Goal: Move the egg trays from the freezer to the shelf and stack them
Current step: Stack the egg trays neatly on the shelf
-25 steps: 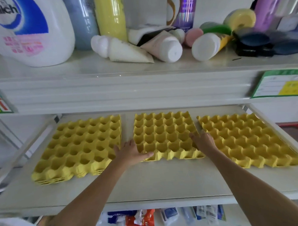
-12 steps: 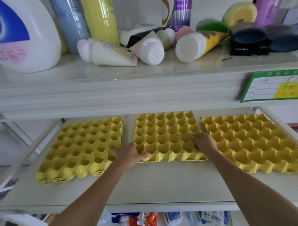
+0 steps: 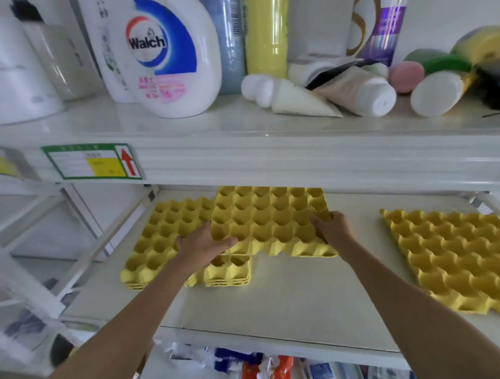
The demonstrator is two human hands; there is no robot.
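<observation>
Overlapping the left stack (image 3: 170,238), middle egg tray (image 3: 270,220) between both hands' fingers (image 3: 320,225).

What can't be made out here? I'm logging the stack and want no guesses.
Head view only:
- How many trays are in the left stack of yellow moulded egg trays: the lifted yellow egg tray and left hand cover it.
- Right yellow egg tray: frame edge crops it.
- Green-bordered shelf label: print too small.
- Right hand: fingertips hidden under the tray.
</observation>
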